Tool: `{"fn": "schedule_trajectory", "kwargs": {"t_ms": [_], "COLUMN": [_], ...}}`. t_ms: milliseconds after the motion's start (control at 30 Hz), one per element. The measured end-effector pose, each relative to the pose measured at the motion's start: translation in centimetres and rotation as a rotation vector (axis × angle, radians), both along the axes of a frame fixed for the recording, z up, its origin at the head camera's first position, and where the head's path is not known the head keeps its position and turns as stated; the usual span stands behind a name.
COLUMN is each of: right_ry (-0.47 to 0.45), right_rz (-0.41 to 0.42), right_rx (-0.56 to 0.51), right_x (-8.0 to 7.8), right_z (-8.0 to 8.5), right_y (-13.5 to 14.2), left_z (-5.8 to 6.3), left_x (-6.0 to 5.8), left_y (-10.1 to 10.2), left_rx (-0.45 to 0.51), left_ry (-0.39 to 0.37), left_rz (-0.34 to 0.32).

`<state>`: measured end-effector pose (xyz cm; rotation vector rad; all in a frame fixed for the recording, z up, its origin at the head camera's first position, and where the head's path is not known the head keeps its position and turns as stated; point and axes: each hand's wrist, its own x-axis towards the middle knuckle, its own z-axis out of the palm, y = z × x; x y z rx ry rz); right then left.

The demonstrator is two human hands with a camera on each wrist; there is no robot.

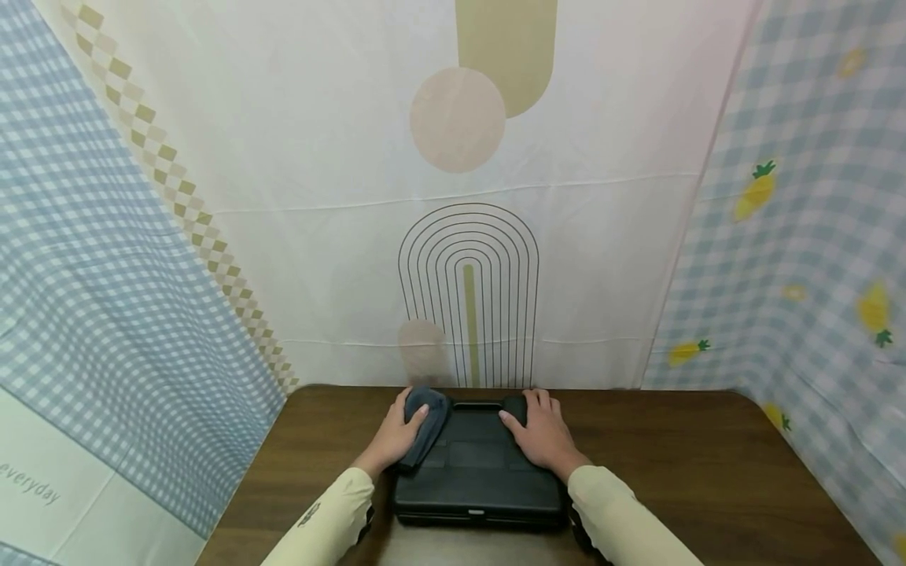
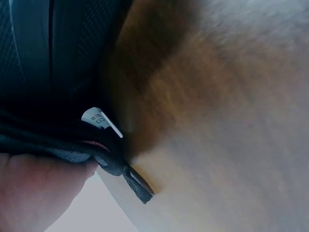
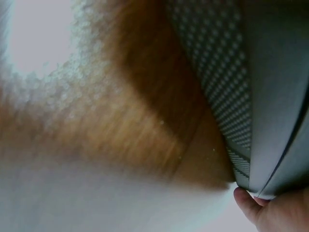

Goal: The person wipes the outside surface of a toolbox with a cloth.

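Note:
A black hard plastic case (image 1: 484, 475) lies flat on the wooden table, its handle at the far edge and a latch at the near side. My left hand (image 1: 395, 439) grips a dark grey-blue cloth (image 1: 428, 420) against the case's far left corner, thumb on top. In the left wrist view the cloth shows a white label (image 2: 96, 117) and a small hanging loop (image 2: 138, 185). My right hand (image 1: 545, 436) holds the far right corner of the case, thumb on the lid. From the right wrist, its fingertips (image 3: 246, 203) appear at the far end of the case's textured side.
The brown wooden table (image 1: 679, 472) extends to both sides of the case. Behind it hangs a white cloth (image 1: 602, 267) with printed arches. Blue checked curtains hang at the left (image 1: 141, 259) and right (image 1: 800, 236).

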<state>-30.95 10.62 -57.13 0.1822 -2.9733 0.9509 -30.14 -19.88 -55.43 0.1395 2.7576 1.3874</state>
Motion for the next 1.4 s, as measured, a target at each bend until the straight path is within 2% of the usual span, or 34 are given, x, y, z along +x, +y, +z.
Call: {"fn": "schedule_trajectory", "kwargs": {"t_ms": [133,233,367,633,800,933,1033,1167,1300,1400], "right_ry": [-0.001,0.004,0.007,0.0,-0.011,-0.01,-0.009,-0.012,-0.008,-0.003], "right_rz": [0.001,0.001,0.001,0.005,0.007,0.004,0.008,0.011,0.009,0.009], "right_rx": [-0.003,-0.008,-0.012,-0.008,-0.014,-0.012,-0.004,-0.004,-0.006,-0.001], "right_x": [0.0,0.0,0.0,0.1,0.2,0.3,0.2,0.2,0.2,0.2], "right_z": [0.0,-0.1,-0.2,0.2,0.4,0.5,0.4,0.4,0.4,0.3], "right_y": [0.1,0.1,0.1,-0.2,-0.1,-0.1,-0.1,0.0,0.0,0.0], "left_z": [-0.1,-0.2,-0.2,-0.3,-0.8,-1.2,-1.5,-2.0,-1.9,-1.7], "left_x": [1.2,2.6,5.3,11.5,14.2,15.0,15.2,15.2,15.0,14.9], "left_y": [0.0,0.0,0.2,0.0,0.1,0.2,0.2,0.3,0.6,0.9], "left_rx": [0.012,0.018,0.028,0.023,0.03,0.023,0.009,-0.058,-0.096,-0.128], "left_ry": [0.006,0.02,0.024,-0.032,-0.047,-0.017,0.018,0.042,-0.03,-0.058], "left_rz": [0.017,0.039,0.058,0.062,0.059,0.057,0.048,0.069,0.083,0.053]}}
